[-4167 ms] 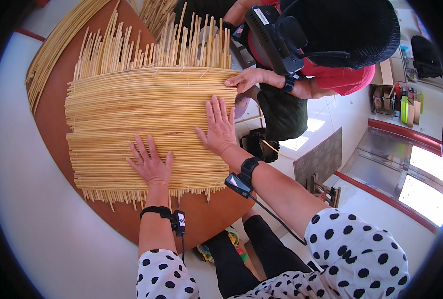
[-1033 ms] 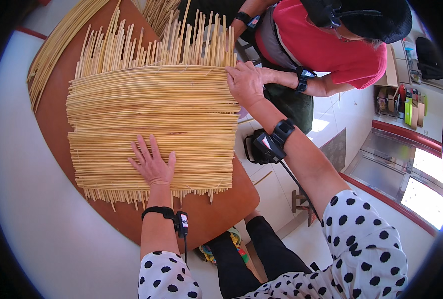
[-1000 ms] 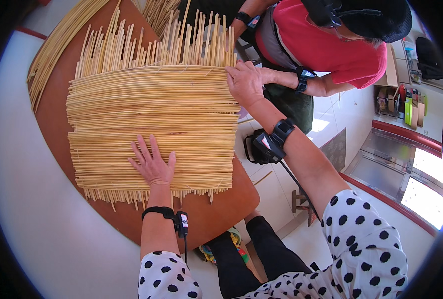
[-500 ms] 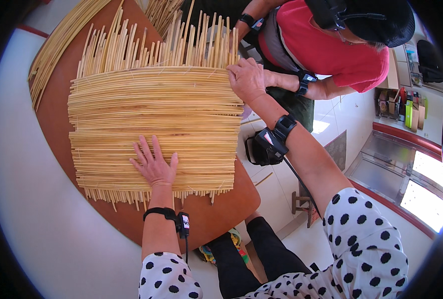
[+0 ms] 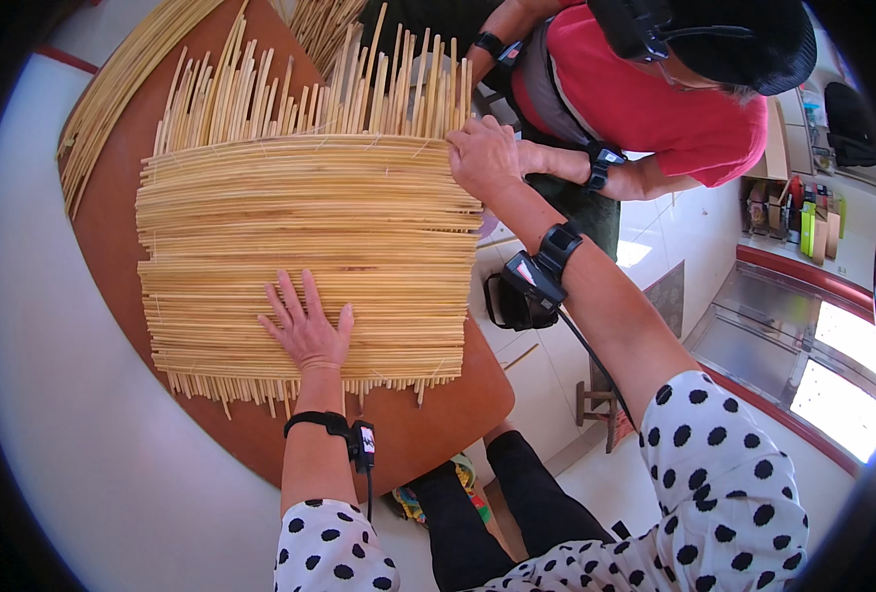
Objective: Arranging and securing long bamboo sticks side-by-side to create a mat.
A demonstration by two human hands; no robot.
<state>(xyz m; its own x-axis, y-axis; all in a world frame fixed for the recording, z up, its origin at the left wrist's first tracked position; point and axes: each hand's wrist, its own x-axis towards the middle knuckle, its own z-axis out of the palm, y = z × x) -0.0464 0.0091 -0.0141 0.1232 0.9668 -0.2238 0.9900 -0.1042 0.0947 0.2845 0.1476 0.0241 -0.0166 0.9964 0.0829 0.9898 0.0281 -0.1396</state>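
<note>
A mat of straw-coloured reed stalks (image 5: pixel 300 237) lies on a brown tabletop, its stalks running crosswise and bound by thin thread. More stalks (image 5: pixel 251 99) run lengthwise beneath it and stick out past the far edge, with short ends showing at the near edge. My left hand (image 5: pixel 310 331) rests flat on the near part of the mat, fingers spread. At the far right corner, my right hand (image 5: pixel 484 158) is closed round the mat's edge; its fingertips are partly hidden.
Across the right corner sits a person in a red shirt (image 5: pixel 625 94), one forearm close behind my right hand. Long loose stalks (image 5: pixel 112 99) lie along the brown tabletop's (image 5: pixel 458 395) far left edge. A small wooden stool (image 5: pixel 596 405) and a black bag (image 5: pixel 517 301) are at the right.
My right hand has shifted very slightly left at the mat's corner. The other person's head has moved a little to the left. My left hand stays in place.
</note>
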